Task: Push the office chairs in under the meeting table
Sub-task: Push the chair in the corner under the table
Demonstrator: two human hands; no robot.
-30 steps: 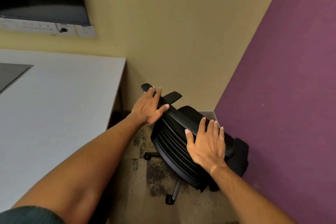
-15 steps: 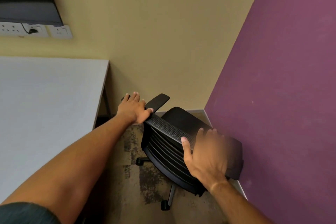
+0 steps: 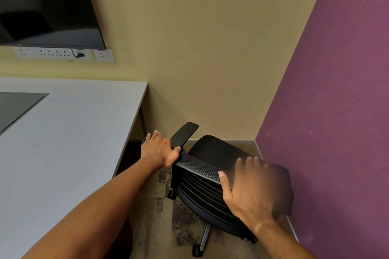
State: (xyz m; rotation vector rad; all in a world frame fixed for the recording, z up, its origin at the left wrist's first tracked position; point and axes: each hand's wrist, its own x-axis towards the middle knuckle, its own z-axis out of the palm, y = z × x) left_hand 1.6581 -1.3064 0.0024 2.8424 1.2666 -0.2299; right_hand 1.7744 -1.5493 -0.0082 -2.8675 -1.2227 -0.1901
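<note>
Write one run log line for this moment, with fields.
phase: gripping chair | left hand: on backrest top | right hand: on backrest top | office chair: beside meeting table, not under

I see one black office chair with a ribbed plastic backrest and perforated top rail (image 3: 202, 176) standing in the corner, its back toward me. It sits upright on a star base with castors, one grey spoke and a black wheel showing at the bottom. One flat black armrest pad juts up at its left side, toward the table. The chair is just beside the pale grey rectangular meeting table with a dark inset panel (image 3: 69, 132), near the table's far right corner, and not tucked beneath it; its seat is outside the table edge.
</note>
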